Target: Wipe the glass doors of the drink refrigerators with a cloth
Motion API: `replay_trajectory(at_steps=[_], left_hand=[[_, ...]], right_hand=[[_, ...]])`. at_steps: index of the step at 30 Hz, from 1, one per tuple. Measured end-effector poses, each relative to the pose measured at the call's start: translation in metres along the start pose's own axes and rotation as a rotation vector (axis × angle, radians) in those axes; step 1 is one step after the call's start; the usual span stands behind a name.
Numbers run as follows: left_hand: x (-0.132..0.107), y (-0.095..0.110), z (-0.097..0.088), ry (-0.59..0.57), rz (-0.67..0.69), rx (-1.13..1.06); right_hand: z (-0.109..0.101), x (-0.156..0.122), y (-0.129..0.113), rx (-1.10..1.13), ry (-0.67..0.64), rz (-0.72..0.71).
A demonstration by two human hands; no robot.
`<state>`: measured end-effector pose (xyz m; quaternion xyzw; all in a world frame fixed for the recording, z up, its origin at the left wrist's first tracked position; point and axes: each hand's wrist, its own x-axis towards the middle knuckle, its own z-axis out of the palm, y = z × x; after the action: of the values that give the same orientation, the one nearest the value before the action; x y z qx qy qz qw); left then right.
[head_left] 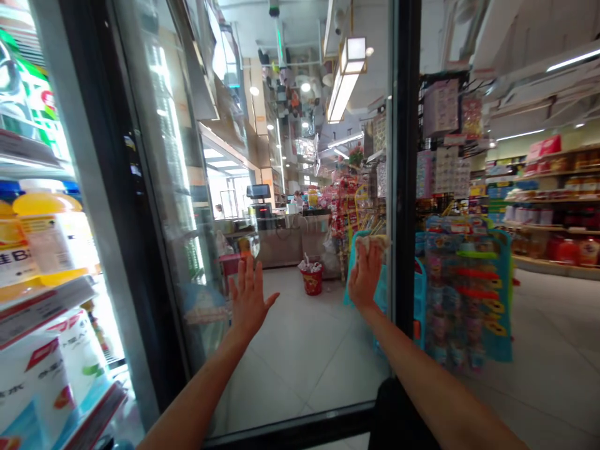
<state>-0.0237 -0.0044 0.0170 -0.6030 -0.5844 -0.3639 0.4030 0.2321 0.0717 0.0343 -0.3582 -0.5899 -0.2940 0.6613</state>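
Observation:
A glass cooler door (300,156) with a black frame stands swung out in front of me. My left hand (248,297) lies flat against the pane with its fingers spread and holds nothing. My right hand (365,272) presses a pale cloth (372,240) against the glass near the door's right edge, with the fingers laid over the cloth.
The open cooler at left holds shelves of bottles (51,234) and white cartons (60,369). Through the glass I see a shop floor, a checkout counter (281,234) and a red bucket (312,279). A toy display rack (464,294) stands at right, with stocked shelves (553,206) behind it.

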Motion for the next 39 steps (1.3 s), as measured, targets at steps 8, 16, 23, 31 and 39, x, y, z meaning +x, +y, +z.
replay_trajectory(at_steps=[8, 16, 23, 31, 39], left_hand=[[-0.021, 0.004, 0.004, -0.034, 0.038, -0.003], [-0.023, -0.001, 0.002, -0.071, 0.052, -0.037], [-0.031, -0.007, 0.004, -0.067, 0.105, 0.007], [-0.046, -0.017, 0.009, -0.104, 0.12, 0.044], [-0.035, -0.029, -0.001, -0.03, 0.073, 0.017]], right_hand=[[0.002, -0.063, -0.049, 0.097, -0.506, -0.483], [-0.033, -0.07, 0.035, -0.024, -0.205, 0.044], [-0.007, -0.113, -0.045, 0.075, -0.598, -0.484], [-0.036, -0.082, 0.03, -0.026, -0.306, -0.064], [-0.006, -0.07, -0.023, 0.116, -0.507, -0.531]])
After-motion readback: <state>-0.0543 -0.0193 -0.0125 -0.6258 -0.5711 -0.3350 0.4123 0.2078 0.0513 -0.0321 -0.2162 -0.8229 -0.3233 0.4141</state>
